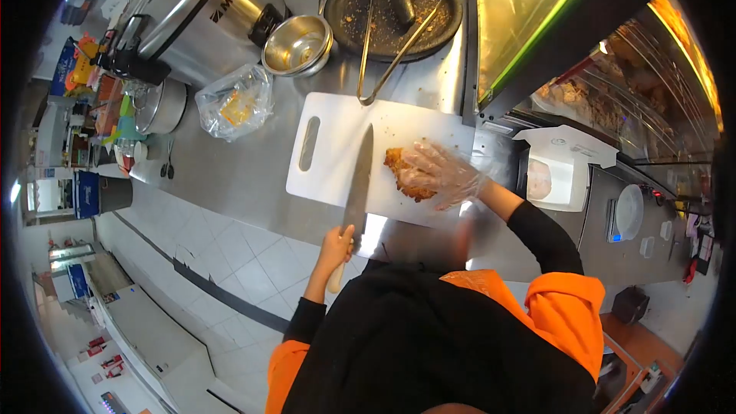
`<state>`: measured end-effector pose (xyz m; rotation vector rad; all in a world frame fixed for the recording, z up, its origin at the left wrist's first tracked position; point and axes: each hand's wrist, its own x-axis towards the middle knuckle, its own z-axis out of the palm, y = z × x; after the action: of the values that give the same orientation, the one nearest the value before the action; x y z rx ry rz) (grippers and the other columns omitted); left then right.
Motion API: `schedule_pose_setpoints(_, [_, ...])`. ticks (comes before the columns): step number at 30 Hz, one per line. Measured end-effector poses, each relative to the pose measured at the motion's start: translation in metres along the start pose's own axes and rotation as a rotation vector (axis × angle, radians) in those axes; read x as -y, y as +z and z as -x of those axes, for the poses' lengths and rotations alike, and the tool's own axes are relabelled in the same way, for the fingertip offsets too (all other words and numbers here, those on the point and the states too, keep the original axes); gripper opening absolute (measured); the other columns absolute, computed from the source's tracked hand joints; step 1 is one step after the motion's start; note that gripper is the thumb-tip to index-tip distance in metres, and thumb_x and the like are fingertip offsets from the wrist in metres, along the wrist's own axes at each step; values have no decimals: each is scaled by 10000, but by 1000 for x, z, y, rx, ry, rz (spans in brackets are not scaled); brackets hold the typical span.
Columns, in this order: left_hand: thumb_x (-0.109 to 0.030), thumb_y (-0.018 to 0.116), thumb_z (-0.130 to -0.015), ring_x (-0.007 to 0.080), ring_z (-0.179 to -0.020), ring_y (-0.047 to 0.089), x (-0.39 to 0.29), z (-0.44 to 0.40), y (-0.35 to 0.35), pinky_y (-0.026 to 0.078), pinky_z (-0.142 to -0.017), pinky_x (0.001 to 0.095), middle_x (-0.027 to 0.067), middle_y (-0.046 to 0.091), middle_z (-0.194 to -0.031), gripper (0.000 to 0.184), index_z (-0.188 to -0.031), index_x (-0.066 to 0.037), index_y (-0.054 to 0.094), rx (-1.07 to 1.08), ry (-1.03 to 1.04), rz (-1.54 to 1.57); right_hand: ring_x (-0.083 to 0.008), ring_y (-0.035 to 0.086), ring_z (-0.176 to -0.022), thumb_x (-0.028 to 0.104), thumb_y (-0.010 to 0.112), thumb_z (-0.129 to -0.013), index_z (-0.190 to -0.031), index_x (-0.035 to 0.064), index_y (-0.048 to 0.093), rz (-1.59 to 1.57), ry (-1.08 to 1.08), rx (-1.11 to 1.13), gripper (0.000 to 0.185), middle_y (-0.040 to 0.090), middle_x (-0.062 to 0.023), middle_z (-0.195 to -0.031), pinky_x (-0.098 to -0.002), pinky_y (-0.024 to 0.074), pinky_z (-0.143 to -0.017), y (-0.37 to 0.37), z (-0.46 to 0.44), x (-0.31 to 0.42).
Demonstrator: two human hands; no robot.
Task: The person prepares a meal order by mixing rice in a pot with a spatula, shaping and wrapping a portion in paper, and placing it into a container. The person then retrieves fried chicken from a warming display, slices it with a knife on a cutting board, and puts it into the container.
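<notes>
A flat piece of fried chicken [407, 180] lies on the white cutting board [330, 178]. My right hand [438, 172], in a clear plastic glove, rests over its right side and holds it against the board, hiding part of it. My left hand [336, 248], bare, is wrapped around the pale handle of a large kitchen knife [359, 184]. The blade slants across the middle of the board, left of the chicken and apart from it, its tip pointing away from me.
Metal tongs [369, 98] lean on a round dark pan [345, 27] with crumbs. Steel bowls [295, 46] and a plastic bag [236, 103] stand left. An opened white takeaway box [566, 184] is at right, below a lit food display case [613, 77].
</notes>
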<state>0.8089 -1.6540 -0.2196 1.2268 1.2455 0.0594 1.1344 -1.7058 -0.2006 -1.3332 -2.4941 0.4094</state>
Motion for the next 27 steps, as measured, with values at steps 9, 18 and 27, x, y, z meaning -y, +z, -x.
schedule_pose_setpoints(9, [-298, 513, -831, 83, -426, 449, -20, -33, 85, 340, -355, 230, 47, 469, -518, 324, -649, -41, 436, 125, 44, 204, -460, 195, -1198, 418, 672, -607, -1196, 188, 406, -51, 306, -508, 687, 183, -222, -1328, -552, 203, -957, 61, -25, 17])
schedule_pose_setpoints(18, [-388, 476, -810, 432, -642, 524, -60, 15, 141, 400, -554, 472, 231, 554, -667, 389, -786, -11, 571, 162, 628, -740, -447, 235, -1179, 384, 702, -616, -1142, 99, 450, -106, 756, -1119, 650, 126, -270, -1313, -477, 242, -960, 31, 96, 83])
schedule_pose_setpoints(27, [-396, 571, -773, 169, -596, 525, 11, -26, 115, 424, -514, 301, 95, 556, -774, 567, -1138, 3, 403, 93, 149, -34, -359, 353, -1133, 308, 571, -709, -1053, 104, 516, 548, 1345, -784, 404, 340, -170, -1257, -430, 339, -901, 10, 244, 26])
